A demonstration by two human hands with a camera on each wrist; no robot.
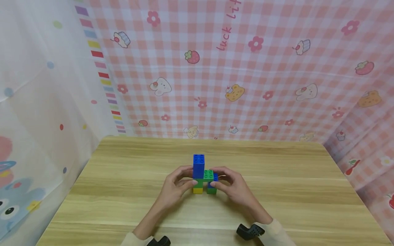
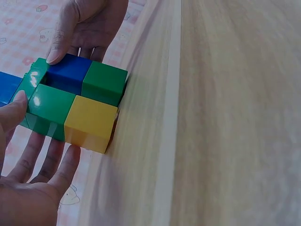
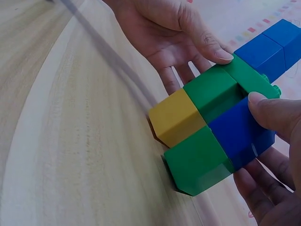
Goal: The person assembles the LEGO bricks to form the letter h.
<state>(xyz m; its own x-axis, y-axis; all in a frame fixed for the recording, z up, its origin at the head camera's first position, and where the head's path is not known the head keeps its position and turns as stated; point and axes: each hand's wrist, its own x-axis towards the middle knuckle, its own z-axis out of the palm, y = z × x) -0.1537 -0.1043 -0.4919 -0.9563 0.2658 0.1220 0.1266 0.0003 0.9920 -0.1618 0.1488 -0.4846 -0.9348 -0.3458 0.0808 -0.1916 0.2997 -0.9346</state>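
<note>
Between the two hands stands a structure of toy building blocks (image 1: 198, 169). Its left column has a yellow block (image 2: 91, 122) at the bottom, a green block (image 2: 51, 108) above it and two blue blocks (image 3: 273, 49) on top. The right column is a green block (image 3: 200, 160) under a blue block (image 3: 244, 129), and a studded green block (image 1: 208, 175) bridges both columns. The left hand (image 1: 173, 188) pinches the left column at its green part, thumb in front and fingers behind. Likewise, the right hand (image 1: 236, 187) pinches the right column around its blue block. The structure's base is right at the tabletop.
The wooden table (image 1: 123, 164) spreads around the hands. Behind it hangs a pink checked cloth (image 1: 215, 75), with a pale patterned curtain (image 1: 40, 85) at the left. Black wrist devices (image 1: 250, 232) sit by the sleeves.
</note>
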